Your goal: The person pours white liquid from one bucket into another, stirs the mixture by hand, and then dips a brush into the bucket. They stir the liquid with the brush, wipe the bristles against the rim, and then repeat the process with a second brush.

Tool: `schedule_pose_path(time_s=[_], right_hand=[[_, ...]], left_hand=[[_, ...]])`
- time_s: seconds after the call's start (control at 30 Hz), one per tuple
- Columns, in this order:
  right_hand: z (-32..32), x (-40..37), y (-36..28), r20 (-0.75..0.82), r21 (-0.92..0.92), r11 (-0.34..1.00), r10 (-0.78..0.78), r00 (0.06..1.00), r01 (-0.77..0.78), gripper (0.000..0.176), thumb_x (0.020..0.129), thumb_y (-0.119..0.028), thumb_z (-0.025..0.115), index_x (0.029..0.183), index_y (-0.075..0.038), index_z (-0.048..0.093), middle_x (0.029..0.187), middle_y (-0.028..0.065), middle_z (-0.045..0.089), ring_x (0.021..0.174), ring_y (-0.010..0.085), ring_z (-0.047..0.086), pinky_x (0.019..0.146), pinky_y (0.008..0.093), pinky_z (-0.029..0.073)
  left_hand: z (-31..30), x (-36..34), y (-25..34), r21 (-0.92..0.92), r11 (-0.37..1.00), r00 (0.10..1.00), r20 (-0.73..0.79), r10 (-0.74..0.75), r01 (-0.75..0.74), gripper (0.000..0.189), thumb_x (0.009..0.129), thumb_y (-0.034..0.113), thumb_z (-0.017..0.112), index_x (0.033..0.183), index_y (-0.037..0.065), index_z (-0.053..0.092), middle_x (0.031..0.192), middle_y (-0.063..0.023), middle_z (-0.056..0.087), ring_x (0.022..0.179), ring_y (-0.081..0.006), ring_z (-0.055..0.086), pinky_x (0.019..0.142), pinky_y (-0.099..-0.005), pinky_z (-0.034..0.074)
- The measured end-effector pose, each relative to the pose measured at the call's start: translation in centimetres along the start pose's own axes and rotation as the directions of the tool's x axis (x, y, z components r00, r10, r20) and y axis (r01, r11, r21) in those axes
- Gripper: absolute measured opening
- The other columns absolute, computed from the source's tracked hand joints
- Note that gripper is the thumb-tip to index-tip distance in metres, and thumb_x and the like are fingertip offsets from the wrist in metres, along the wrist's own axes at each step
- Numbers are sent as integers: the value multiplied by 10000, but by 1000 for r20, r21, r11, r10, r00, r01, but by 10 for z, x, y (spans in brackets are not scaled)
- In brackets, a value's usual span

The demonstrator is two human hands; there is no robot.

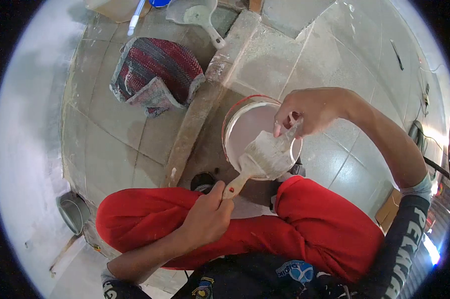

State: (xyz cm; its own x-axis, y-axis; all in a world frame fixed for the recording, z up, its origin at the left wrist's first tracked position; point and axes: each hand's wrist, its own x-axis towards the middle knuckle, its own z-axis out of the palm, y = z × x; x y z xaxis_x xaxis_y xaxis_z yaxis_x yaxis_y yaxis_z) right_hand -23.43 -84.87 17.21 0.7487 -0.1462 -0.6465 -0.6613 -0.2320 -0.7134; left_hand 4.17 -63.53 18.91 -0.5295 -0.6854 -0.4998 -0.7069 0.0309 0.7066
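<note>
My left hand (208,215) is wrapped round the pale handle of a putty knife (234,186), near my red-trousered knees. The wide blade, smeared with whitish paste, lies over the near side of a white bucket (228,133). Pale pinkish paste fills the inside of this bucket, which has a red rim or handle. Above its right side, my right hand (309,112) is bent down with fingers closed on a pale-smeared flat tool (295,130). That tool overlaps the putty knife blade, and the fingers partly hide it.
A striped red-and-grey cloth (157,74) lies on the tiles left of a raised concrete ledge (205,107). Beyond it is a whitish scoop (197,17). A metal bucket (73,213) stands at the left wall, and a cardboard piece (388,210) at the right.
</note>
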Motion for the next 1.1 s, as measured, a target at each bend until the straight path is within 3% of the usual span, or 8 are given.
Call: schedule_pose_path(time_s=[0.03, 0.1, 0.23, 0.3, 0.4, 0.7, 0.9, 1.1], right_hand=[[-1, 5, 4, 25, -30, 999, -34, 999, 34, 402, 776, -97, 722, 1179, -90, 717, 965, 106, 685, 912, 226, 640, 822, 373, 507], [-2, 11, 0, 45, -55, 996, -68, 997, 70, 405, 769, -134, 702, 1170, -87, 720, 973, 111, 693, 901, 221, 655, 781, 376, 517], [-6, 23, -19, 142, -142, 990, 17, 990, 4, 441, 770, -62, 702, 1209, -110, 713, 994, 108, 695, 903, 252, 651, 793, 380, 511], [-6, 26, -23, 159, -158, 987, 12, 987, 14, 453, 762, -73, 700, 1213, -115, 712, 998, 111, 696, 896, 258, 654, 785, 381, 513], [-8, 27, -28, 163, -157, 987, 2, 987, 24, 468, 752, -91, 688, 1219, -115, 711, 991, 112, 694, 893, 262, 651, 783, 388, 510], [-1, 30, -25, 191, -164, 986, 34, 981, -3, 460, 763, -89, 671, 1221, -107, 711, 975, 103, 693, 884, 252, 648, 774, 381, 501], [1, 31, -23, 184, -191, 980, -24, 983, 59, 463, 765, -96, 675, 1227, -101, 707, 982, 112, 698, 892, 261, 650, 794, 385, 506], [-11, -2, -29, 65, -263, 962, 93, 994, -72, 440, 766, -69, 675, 1205, -90, 702, 982, 132, 695, 903, 281, 653, 814, 394, 511]], left_hand=[[-3, 4, 7, 1, 1000, 1000, -1, 3, -3, 165, 924, 109, 527, 989, -35, 479, 869, -208, 486, 685, -356, 549, 587, -457, 430], [-11, 13, 27, -470, 749, 878, 144, -457, 467, 171, 954, 164, 535, 959, -7, 519, 752, -127, 548, 620, -242, 565, 546, -403, 424], [-5, 16, 21, -588, 749, 926, 1, -378, 306, 332, 1020, 338, 512, 914, 25, 545, 644, -45, 567, 551, -145, 547, 505, -329, 416], [-18, 25, 19, -719, 449, 830, 331, -450, 530, 504, 1039, 506, 451, 886, 38, 556, 649, -47, 590, 495, -131, 530, 453, -294, 399], [-22, 36, 24, -690, 340, 736, 420, -531, 639, 523, 1022, 501, 476, 864, 14, 583, 631, -84, 581, 428, -145, 477, 437, -299, 389], [4, 44, 25, -561, 598, 819, 412, -399, 573, 564, 1024, 518, 496, 989, -29, 632, 679, -107, 663, 422, -126, 513, 401, -292, 408], [22, 55, 16, -663, 540, 853, 352, -386, 518, 502, 1027, 461, 508, 934, -22, 614, 687, -127, 678, 430, -138, 541, 400, -300, 419], [8, 39, 26, -678, 502, 843, 394, -367, 536, 422, 1028, 375, 497, 930, -31, 557, 738, -151, 687, 424, -161, 553, 396, -319, 428]])
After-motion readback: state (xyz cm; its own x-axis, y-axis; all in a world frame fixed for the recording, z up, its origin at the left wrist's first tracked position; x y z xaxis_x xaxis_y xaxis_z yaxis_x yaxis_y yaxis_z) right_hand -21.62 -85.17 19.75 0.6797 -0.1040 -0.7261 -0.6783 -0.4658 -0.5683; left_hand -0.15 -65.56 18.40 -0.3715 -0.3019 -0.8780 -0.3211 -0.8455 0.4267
